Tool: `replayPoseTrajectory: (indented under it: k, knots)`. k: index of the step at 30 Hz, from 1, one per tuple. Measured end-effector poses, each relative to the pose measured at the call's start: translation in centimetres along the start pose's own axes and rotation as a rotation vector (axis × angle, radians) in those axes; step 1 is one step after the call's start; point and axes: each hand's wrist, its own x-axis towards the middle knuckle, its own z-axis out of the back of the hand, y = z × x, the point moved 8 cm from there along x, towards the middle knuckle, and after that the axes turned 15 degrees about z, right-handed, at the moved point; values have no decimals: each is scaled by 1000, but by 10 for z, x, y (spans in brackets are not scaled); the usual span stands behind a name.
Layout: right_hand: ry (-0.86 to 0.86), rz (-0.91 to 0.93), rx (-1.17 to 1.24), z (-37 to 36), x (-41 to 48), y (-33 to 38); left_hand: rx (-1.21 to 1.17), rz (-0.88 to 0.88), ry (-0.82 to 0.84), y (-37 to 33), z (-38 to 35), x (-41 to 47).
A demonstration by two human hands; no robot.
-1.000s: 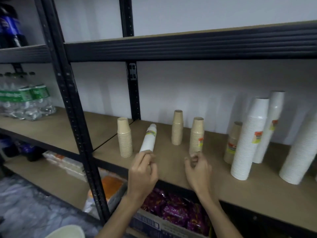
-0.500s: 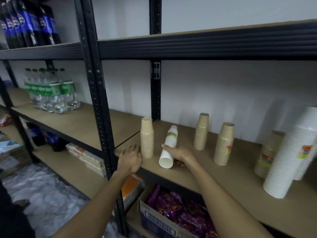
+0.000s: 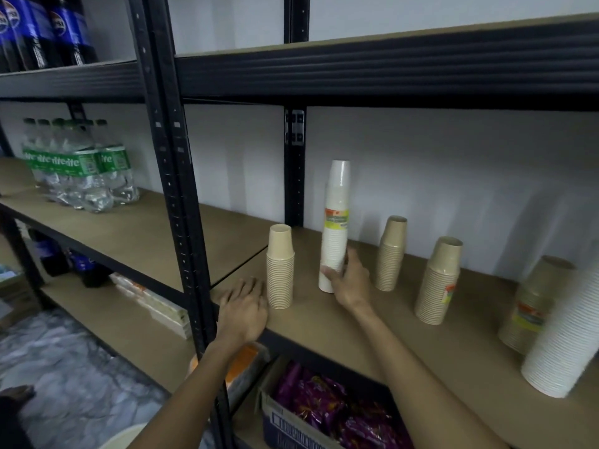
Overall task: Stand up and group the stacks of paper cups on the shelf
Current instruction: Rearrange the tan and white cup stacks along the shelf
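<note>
A tall white cup stack (image 3: 335,228) stands upright on the brown shelf (image 3: 324,322), and my right hand (image 3: 350,281) grips its base. My left hand (image 3: 244,306) lies flat with fingers spread on the shelf's front edge, touching a short beige cup stack (image 3: 280,267) at its left side. Further right stand two more beige stacks (image 3: 390,254) (image 3: 439,281). At the far right a beige stack with a label (image 3: 531,306) sits behind a wide white stack (image 3: 564,345).
A black upright post (image 3: 176,189) rises just left of my left hand. Wrapped green-label water bottles (image 3: 81,170) sit on the left shelf, dark soda bottles (image 3: 42,30) above. A box of purple packets (image 3: 324,409) sits on the shelf below.
The white stack went from tilted in my left hand to upright on the shelf, held by my right hand. My left hand let go and moved down to the shelf edge.
</note>
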Motion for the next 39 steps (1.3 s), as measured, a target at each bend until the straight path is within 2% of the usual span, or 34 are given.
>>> replayPoseTrajectory:
  k: [5, 8, 12, 18, 23, 28, 31, 36, 39]
  knots:
    - [-36, 14, 87, -9, 0, -5, -7, 4, 16, 1, 4, -2]
    - [-23, -38, 95, -9, -7, -13, -9, 5, 52, -3, 6, -5]
    - [-186, -72, 22, -3, -51, 1, -19, -59, 99, 3, 11, 1]
    - [53, 60, 95, -63, -66, 51, -22, -141, 149, 12, 13, 0]
    - [52, 48, 109, -86, -38, 49, -16, -102, 161, 12, 13, 2]
    - [254, 80, 348, -91, -19, 31, 4, -106, 151, 13, 5, 8]
    - [248, 96, 372, -93, -19, 31, 6, -109, 135, 16, 3, 11]
    - [92, 129, 127, -91, -19, 38, 7, -114, 129, 17, 1, 11]
    - [123, 152, 211, -89, -18, 39, 10, -105, 134, 16, 1, 10]
